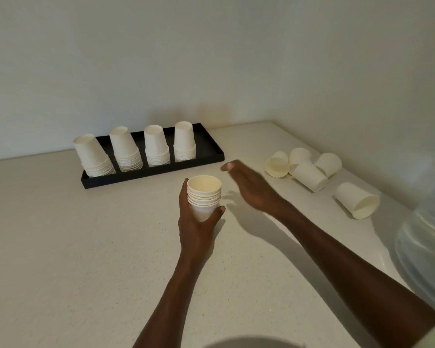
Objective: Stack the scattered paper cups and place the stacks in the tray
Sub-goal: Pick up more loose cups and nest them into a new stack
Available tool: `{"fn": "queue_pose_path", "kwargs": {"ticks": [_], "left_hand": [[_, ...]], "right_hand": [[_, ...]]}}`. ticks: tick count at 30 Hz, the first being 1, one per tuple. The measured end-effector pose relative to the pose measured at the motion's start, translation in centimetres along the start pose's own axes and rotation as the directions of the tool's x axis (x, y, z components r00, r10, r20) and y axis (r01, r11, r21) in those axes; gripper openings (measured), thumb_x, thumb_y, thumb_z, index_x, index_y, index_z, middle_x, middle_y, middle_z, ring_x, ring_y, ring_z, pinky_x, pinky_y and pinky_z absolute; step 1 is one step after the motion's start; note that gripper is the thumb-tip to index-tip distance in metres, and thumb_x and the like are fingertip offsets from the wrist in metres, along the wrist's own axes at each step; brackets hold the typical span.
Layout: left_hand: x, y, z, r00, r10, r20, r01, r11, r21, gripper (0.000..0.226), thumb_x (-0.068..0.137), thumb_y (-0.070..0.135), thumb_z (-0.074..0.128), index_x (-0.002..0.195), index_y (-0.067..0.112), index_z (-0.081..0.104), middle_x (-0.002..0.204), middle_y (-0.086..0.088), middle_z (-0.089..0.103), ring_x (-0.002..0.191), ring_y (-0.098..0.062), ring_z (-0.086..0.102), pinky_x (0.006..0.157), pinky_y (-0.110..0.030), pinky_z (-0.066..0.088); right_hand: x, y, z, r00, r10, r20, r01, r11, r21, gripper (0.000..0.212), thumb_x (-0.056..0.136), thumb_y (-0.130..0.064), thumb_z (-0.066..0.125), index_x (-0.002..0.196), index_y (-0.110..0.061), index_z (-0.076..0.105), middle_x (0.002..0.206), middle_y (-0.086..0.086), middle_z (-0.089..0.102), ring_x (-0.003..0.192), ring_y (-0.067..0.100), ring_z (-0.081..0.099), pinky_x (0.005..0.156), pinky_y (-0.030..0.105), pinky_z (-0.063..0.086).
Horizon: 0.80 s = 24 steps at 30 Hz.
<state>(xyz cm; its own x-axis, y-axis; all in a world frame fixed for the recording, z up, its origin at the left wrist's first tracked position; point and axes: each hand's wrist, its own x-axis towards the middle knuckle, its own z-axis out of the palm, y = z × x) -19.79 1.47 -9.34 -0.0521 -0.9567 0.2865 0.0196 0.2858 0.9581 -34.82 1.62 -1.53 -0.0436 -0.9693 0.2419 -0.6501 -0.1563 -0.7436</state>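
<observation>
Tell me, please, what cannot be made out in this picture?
- Head view: cup count in the held stack; the left hand covers its lower part.
- Right hand: motion-blurred, fingers unclear.
- Clear object at right: cut off by the edge.
- Tray floor: hidden by stacks.

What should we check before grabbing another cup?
1. Left hand holds the upright stack firmly: ok.
2. Right hand is free and open: ok.
3. Loose cups lie within reach on the right: ok, five seen.
4. Tray has room at its right end: ok.
5. The four tray stacks stand steady: cannot tell, the left one looks tilted.
</observation>
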Motion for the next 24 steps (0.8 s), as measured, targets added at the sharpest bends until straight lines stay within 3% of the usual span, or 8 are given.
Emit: {"fn": "queue_pose_path", "kwargs": {"ticks": [2, 4, 8, 12, 15, 18, 21, 24], "left_hand": [[0.0, 0.0, 0.1, 1.000, -0.007, -0.009, 0.007, 1.000, -0.013, 0.093, 0.075, 0.013, 0.081, 0.148, 0.030, 0.025, 0.143, 0.011, 0.045, 0.127, -0.007, 0.046, 0.104, -0.027, 0.043], [-0.1, 0.0, 0.2, 1.000, -0.005, -0.011, 0.005, 1.000, -0.006, 0.093, 0.075, 0.013, 0.081, 0.147, 0.029, 0.025, 0.144, 0.009, 0.044, 0.127, -0.009, 0.046, 0.105, -0.030, 0.043], [0.0, -0.2, 0.2, 1.000, -0.007, -0.007, 0.007, 1.000, -0.005, 0.092, 0.075, 0.015, 0.081, 0.147, 0.028, 0.026, 0.146, 0.007, 0.043, 0.130, -0.012, 0.044, 0.109, -0.039, 0.041], [0.0, -0.2, 0.3, 1.000, -0.004, -0.011, 0.004, 1.000, 0.001, 0.092, 0.075, 0.019, 0.081, 0.147, 0.029, 0.025, 0.147, 0.008, 0.042, 0.131, -0.012, 0.043, 0.110, -0.043, 0.040], [0.0, 0.0, 0.3, 1.000, -0.005, -0.010, 0.005, 1.000, -0.007, 0.092, 0.073, 0.024, 0.081, 0.146, 0.029, 0.026, 0.147, 0.007, 0.042, 0.131, -0.013, 0.044, 0.110, -0.042, 0.040], [0.1, 0.0, 0.2, 1.000, 0.003, -0.009, -0.003, 1.000, -0.006, 0.090, 0.075, 0.017, 0.081, 0.145, 0.030, 0.026, 0.147, 0.007, 0.042, 0.130, -0.012, 0.044, 0.110, -0.037, 0.040], [0.0, 0.1, 0.2, 1.000, 0.010, -0.003, -0.010, 1.000, -0.007, 0.089, 0.075, 0.015, 0.080, 0.145, 0.029, 0.027, 0.146, 0.006, 0.043, 0.130, -0.011, 0.044, 0.108, -0.033, 0.040], [0.0, 0.1, 0.3, 1.000, 0.010, 0.000, -0.010, 1.000, 0.001, 0.089, 0.075, 0.015, 0.080, 0.144, 0.031, 0.027, 0.147, 0.007, 0.042, 0.131, -0.011, 0.043, 0.108, -0.031, 0.039]], "right_hand": [[1.7, 2.7, -1.5, 0.982, -0.079, -0.174, 0.010, 0.930, -0.369, 0.032, 0.101, -0.026, 0.038, 0.116, -0.010, 0.061, 0.123, 0.012, 0.060, 0.115, 0.024, 0.052, 0.096, 0.034, 0.036], [3.2, 5.8, -3.0, 0.972, -0.037, -0.230, -0.126, 0.745, -0.655, 0.031, 0.096, -0.021, 0.044, 0.121, -0.009, 0.058, 0.140, 0.016, 0.045, 0.130, 0.032, 0.037, 0.104, 0.040, 0.030], [4.8, 10.1, -5.1, 0.958, 0.192, -0.213, -0.279, 0.454, -0.846, 0.041, 0.091, -0.021, 0.044, 0.130, -0.010, 0.051, 0.155, 0.022, 0.018, 0.143, 0.043, 0.006, 0.117, 0.054, 0.008], [5.7, 11.6, -5.9, 0.943, 0.302, -0.144, -0.248, 0.341, -0.907, 0.043, 0.092, -0.022, 0.043, 0.131, -0.007, 0.051, 0.152, 0.022, 0.025, 0.144, 0.045, 0.005, 0.116, 0.056, 0.002], [6.0, 11.0, -5.9, 0.965, 0.189, -0.180, -0.241, 0.378, -0.894, 0.040, 0.088, -0.016, 0.049, 0.124, 0.001, 0.055, 0.138, 0.018, 0.046, 0.134, 0.040, 0.031, 0.113, 0.051, 0.022], [5.9, 8.6, -5.6, 0.958, 0.011, -0.287, -0.239, 0.582, -0.777, 0.029, 0.083, -0.004, 0.049, 0.109, 0.005, 0.059, 0.114, 0.018, 0.060, 0.104, 0.036, 0.054, 0.085, 0.044, 0.048], [5.4, 5.4, -5.4, 0.920, -0.138, -0.367, -0.150, 0.742, -0.653, 0.024, 0.091, -0.010, 0.050, 0.104, 0.005, 0.063, 0.105, 0.018, 0.062, 0.098, 0.034, 0.058, 0.080, 0.038, 0.047], [4.3, 1.1, -5.2, 0.869, -0.146, -0.473, -0.079, 0.903, -0.423, 0.032, 0.096, -0.029, 0.050, 0.086, -0.002, 0.065, 0.085, 0.011, 0.066, 0.081, 0.026, 0.062, 0.070, 0.030, 0.043]]}}
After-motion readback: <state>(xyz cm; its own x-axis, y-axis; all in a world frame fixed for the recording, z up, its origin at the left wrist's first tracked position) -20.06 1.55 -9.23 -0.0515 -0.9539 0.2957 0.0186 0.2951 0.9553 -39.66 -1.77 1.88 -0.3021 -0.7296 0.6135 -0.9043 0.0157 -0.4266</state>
